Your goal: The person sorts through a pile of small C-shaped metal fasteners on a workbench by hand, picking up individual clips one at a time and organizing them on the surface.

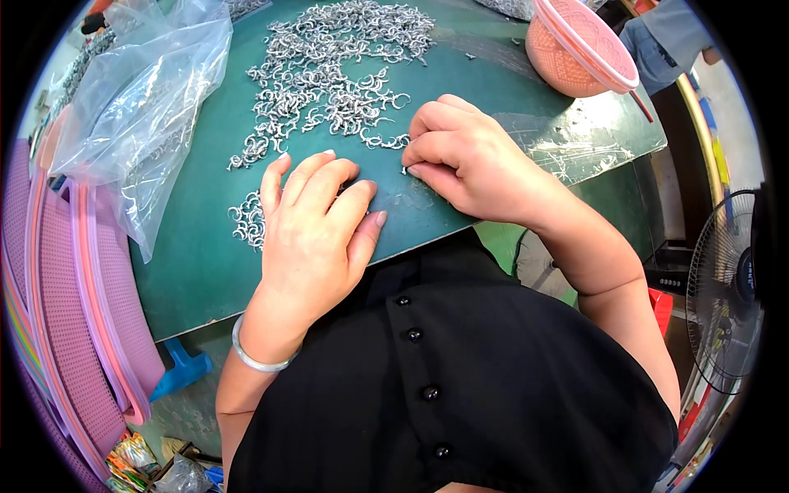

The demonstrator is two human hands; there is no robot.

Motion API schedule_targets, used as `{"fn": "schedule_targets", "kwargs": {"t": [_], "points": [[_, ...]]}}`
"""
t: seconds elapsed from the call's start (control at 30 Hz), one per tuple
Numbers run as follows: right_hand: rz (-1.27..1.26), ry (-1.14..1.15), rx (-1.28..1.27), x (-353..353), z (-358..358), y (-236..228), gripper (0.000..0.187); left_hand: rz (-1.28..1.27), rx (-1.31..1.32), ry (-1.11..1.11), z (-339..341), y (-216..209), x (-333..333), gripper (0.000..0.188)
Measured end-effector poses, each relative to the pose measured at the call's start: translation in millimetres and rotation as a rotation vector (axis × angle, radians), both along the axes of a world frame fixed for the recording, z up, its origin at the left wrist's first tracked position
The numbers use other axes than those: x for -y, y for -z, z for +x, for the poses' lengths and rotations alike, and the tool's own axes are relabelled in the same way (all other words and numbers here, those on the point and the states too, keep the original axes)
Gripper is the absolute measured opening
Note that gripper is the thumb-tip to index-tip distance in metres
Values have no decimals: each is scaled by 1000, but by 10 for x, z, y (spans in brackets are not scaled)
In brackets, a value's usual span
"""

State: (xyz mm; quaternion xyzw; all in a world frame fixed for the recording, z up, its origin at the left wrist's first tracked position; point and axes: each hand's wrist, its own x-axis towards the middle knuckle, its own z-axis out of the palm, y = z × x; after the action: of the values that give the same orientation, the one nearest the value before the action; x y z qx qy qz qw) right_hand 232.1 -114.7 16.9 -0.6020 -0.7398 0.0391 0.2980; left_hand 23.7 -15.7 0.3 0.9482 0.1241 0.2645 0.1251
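Observation:
A heap of small curved silver metal pieces (345, 49) lies across the green tabletop (205, 164), its near end trailing toward my hands. My right hand (472, 160) is closed in a pinch at the near edge of the heap, with the tip of a small metal piece (404, 171) showing below the thumb and forefinger. My left hand (316, 218) rests palm down, fingers bent and apart, close to the table's near edge. Beside its outer side sits a smaller cluster of the metal pieces (246, 220), partly hidden by the hand. What lies under the left fingers cannot be seen.
A clear plastic bag (156, 107) hangs over the table's left side. Stacked pink-purple baskets (115, 304) stand left of the table. A pink woven basket (567, 53) is at the far right. A fan (727, 287) stands at right; another person (666, 41) is beyond the table.

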Motion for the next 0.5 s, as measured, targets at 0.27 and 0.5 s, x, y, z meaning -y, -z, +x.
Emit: {"fn": "schedule_targets", "kwargs": {"t": [0.27, 0.5], "points": [[-101, 2, -273, 24, 55, 34, 4, 5, 4, 1, 4, 5, -1, 22], [-163, 51, -417, 21, 49, 7, 8, 14, 23, 8, 11, 37, -16, 22]]}}
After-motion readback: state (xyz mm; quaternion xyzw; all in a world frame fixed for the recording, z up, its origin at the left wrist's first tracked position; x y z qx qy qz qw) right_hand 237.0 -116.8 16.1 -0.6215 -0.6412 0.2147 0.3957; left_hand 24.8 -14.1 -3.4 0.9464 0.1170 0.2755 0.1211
